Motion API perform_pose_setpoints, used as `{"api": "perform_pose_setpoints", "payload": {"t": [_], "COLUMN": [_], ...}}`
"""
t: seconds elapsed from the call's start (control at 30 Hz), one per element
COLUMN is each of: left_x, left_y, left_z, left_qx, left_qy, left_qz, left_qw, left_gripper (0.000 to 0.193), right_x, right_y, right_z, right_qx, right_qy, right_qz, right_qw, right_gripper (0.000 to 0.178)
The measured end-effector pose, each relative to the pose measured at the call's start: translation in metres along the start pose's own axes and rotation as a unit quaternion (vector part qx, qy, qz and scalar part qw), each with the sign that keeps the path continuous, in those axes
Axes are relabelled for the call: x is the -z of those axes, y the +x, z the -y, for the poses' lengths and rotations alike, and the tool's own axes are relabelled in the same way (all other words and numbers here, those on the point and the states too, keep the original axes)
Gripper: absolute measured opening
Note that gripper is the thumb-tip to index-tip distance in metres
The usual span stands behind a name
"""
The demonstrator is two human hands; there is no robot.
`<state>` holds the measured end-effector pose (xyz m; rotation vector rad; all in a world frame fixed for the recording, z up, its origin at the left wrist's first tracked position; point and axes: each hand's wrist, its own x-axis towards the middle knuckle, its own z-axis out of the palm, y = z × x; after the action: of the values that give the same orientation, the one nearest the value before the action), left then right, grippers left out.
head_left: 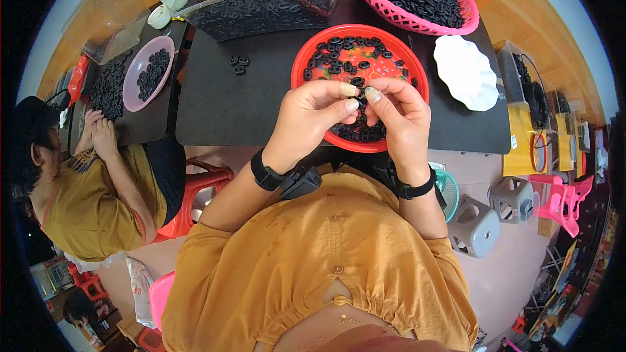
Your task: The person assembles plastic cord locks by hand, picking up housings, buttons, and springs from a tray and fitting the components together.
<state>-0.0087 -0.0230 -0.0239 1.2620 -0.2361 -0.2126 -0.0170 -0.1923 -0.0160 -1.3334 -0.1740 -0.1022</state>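
Both my hands are held close together above a round red tray (pixel 425 85) with a flowered bottom. My left hand (pixel 312 116) pinches thumb against forefinger, and so does my right hand (pixel 403 116). A small black oval piece (pixel 362 99) is partly visible between the fingertips of both hands; the fingers cover most of it. Many loose black oval pieces with holes (pixel 336 52) lie in the tray, some of them hidden below my hands. Several more black pieces (pixel 240 65) rest on the dark tabletop (pixel 225 114) left of the tray.
Behind the tray stand a clear bin (pixel 267 16) and a pink basket (pixel 473 16), both heaped with black pieces. A white scalloped plate (pixel 464 72) lies to the right. At the left, a co-worker (pixel 98 202) sits by a pink bowl (pixel 134 88). Grey stools (pixel 475 225) stand at the lower right.
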Motion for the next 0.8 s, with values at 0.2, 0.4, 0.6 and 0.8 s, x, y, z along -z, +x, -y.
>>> {"api": "perform_pose_setpoints", "payload": {"t": [0.2,0.4,0.6,0.8], "left_x": [-0.002,-0.005,-0.007,-0.007], "left_y": [-0.003,-0.007,-0.007,-0.007], "left_z": [-0.002,-0.002,0.000,0.007], "left_qx": [-0.018,-0.055,-0.077,-0.108], "left_qy": [0.005,0.061,0.047,0.073], "left_qz": [-0.034,-0.059,-0.070,-0.084], "left_qw": [0.999,0.995,0.993,0.988], "left_gripper": [0.016,0.016,0.015,0.015], "right_x": [-0.002,-0.004,-0.006,-0.012], "right_y": [0.000,-0.002,-0.002,-0.001], "right_z": [0.002,0.004,0.006,0.009], "right_qx": [0.000,-0.003,-0.004,-0.014], "right_qy": [-0.032,-0.046,-0.055,-0.085], "right_qz": [-0.004,0.014,0.021,0.020], "right_qw": [0.999,0.999,0.998,0.996], "right_gripper": [0.016,0.015,0.013,0.012]}}
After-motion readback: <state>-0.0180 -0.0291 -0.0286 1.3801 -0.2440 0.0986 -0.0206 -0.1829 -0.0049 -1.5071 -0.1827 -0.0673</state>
